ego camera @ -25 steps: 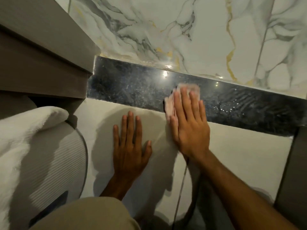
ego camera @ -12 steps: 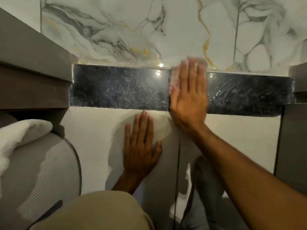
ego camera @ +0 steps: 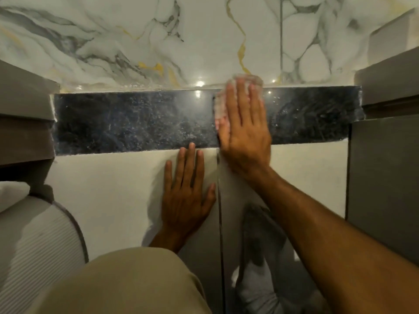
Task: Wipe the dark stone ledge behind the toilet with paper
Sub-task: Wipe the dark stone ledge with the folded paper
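The right hand [ego camera: 246, 134] lies flat, fingers straight and close together, pressing a white cloth [ego camera: 220, 107] against the dark stone strip [ego camera: 136, 123] at one o'clock of centre; the left hand [ego camera: 186, 196], fingers straight and slightly spread, rests on the pale panel [ego camera: 108, 189] at its seven o'clock.

Dim warm light, glare spots on dark strip [ego camera: 136, 121] — soft, edge-warped

The right forearm [ego camera: 328, 234] is bare from the right hand [ego camera: 246, 141] to the edge of the view. Below the left hand [ego camera: 186, 200], plain beige cloth [ego camera: 127, 284] covers a leg. Under the right forearm, a foot [ego camera: 260, 232] wears something dark grey and blurred.
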